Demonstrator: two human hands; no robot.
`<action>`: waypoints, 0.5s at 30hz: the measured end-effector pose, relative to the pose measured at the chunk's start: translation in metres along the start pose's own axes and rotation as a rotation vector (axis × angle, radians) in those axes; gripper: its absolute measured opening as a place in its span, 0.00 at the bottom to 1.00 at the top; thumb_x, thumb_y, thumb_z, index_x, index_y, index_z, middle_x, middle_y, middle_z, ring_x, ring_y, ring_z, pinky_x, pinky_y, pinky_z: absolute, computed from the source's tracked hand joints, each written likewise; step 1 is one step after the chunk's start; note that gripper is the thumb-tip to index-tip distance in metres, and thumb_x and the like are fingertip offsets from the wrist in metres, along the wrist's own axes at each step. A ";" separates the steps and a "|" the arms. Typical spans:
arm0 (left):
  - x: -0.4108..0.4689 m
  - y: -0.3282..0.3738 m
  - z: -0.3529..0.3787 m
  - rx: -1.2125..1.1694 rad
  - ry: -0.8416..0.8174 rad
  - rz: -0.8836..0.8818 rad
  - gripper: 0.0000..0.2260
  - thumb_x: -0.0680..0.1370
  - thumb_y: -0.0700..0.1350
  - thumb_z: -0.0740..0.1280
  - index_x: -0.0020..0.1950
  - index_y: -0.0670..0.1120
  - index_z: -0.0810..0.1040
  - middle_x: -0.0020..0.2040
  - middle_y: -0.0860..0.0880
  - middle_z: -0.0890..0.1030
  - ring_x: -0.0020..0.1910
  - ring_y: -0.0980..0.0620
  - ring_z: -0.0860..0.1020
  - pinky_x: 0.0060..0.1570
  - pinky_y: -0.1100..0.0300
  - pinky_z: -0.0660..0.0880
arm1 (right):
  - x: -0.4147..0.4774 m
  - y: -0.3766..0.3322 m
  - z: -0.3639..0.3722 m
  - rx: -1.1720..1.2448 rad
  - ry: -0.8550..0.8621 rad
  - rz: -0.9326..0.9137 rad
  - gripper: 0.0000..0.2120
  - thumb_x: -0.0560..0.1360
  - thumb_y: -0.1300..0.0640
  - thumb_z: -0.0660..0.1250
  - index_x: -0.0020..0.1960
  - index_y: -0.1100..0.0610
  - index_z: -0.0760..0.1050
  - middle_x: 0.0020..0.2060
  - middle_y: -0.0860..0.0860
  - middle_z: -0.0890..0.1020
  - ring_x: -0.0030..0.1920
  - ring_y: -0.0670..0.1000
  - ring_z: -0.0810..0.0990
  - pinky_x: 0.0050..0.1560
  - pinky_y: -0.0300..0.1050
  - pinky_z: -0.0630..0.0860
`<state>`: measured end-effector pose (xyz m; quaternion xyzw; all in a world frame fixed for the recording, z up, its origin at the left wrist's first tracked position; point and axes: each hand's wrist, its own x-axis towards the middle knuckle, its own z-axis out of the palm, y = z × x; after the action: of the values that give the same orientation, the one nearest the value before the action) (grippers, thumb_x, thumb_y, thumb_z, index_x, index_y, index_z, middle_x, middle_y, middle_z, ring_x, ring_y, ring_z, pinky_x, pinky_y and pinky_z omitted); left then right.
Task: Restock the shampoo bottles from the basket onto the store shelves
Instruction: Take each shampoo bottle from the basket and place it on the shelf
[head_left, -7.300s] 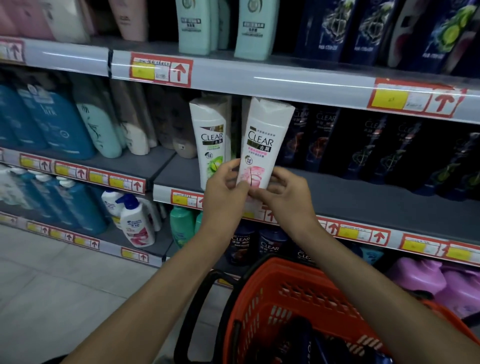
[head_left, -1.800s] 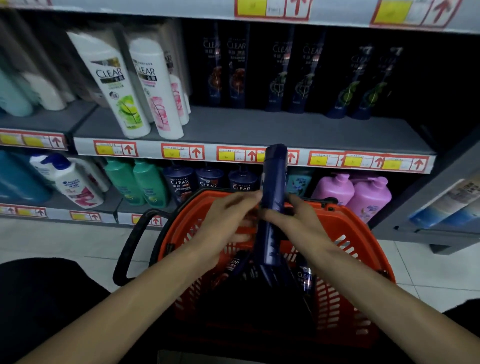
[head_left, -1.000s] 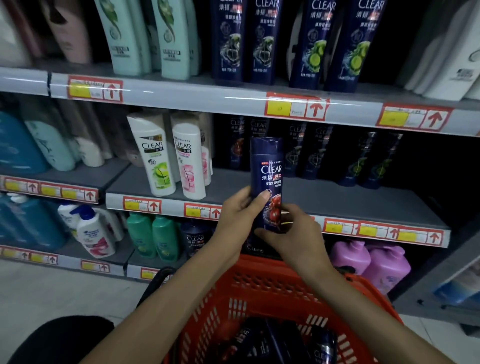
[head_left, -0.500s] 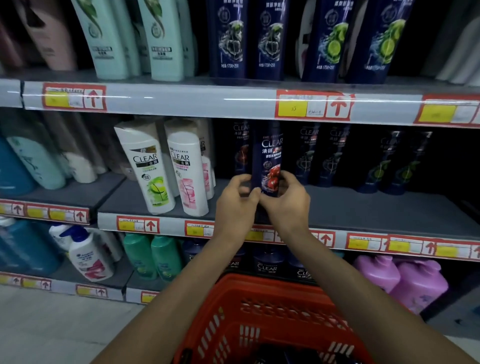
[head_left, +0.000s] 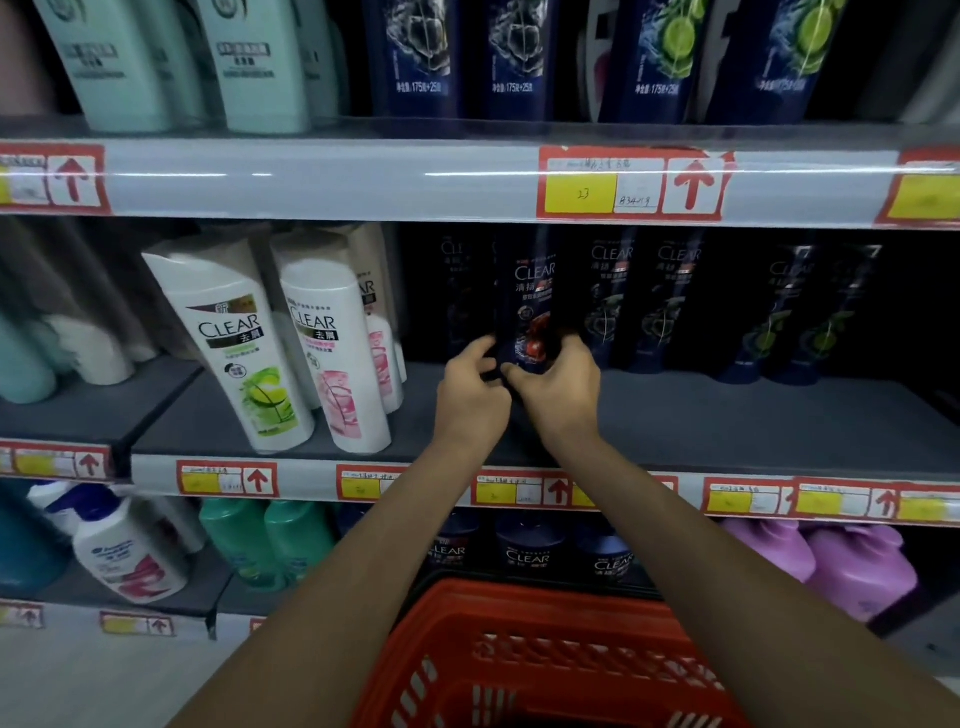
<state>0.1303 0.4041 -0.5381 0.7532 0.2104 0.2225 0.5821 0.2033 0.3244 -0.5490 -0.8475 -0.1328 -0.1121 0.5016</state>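
Your left hand (head_left: 470, 397) and right hand (head_left: 558, 392) both grasp the base of a tall dark-blue plastic shampoo bottle (head_left: 530, 306), steadying it upright on the grey middle shelf (head_left: 727, 431) among matching bottles.

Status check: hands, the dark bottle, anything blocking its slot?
Left hand and right hand both gripping the dark Clear bottle low down. Bottle upright on middle shelf, among the dark row. Nothing blocking.

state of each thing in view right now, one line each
dark navy shampoo bottle with red label: upright on the middle shelf, held at its base
left hand: gripping the bottle's lower left
right hand: gripping its lower right
white shampoo bottle with green label: standing, leaning left
white shampoo bottle with pink label: standing beside it
orange plastic basket: below the arms, contents hidden
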 end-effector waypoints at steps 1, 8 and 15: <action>0.000 -0.002 0.001 -0.010 -0.007 -0.004 0.32 0.78 0.26 0.61 0.79 0.49 0.69 0.65 0.46 0.77 0.63 0.48 0.80 0.63 0.59 0.77 | 0.000 0.001 -0.001 -0.003 -0.009 0.003 0.25 0.69 0.52 0.79 0.60 0.59 0.74 0.54 0.55 0.80 0.55 0.56 0.80 0.56 0.52 0.80; -0.009 -0.004 -0.006 0.037 -0.070 -0.032 0.30 0.80 0.29 0.64 0.81 0.46 0.66 0.67 0.44 0.76 0.59 0.52 0.77 0.53 0.70 0.74 | -0.007 -0.005 -0.016 -0.083 -0.116 0.039 0.27 0.72 0.54 0.78 0.65 0.58 0.70 0.59 0.57 0.77 0.60 0.58 0.78 0.58 0.50 0.77; -0.039 0.005 -0.027 0.231 -0.143 -0.021 0.35 0.76 0.37 0.74 0.81 0.49 0.65 0.70 0.43 0.75 0.68 0.47 0.75 0.66 0.56 0.74 | -0.032 -0.009 -0.063 -0.069 -0.221 0.086 0.43 0.71 0.53 0.79 0.79 0.55 0.62 0.71 0.56 0.74 0.70 0.57 0.73 0.66 0.49 0.73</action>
<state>0.0830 0.4012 -0.5305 0.8269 0.2007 0.1364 0.5073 0.1660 0.2698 -0.5219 -0.8763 -0.1468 -0.0009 0.4588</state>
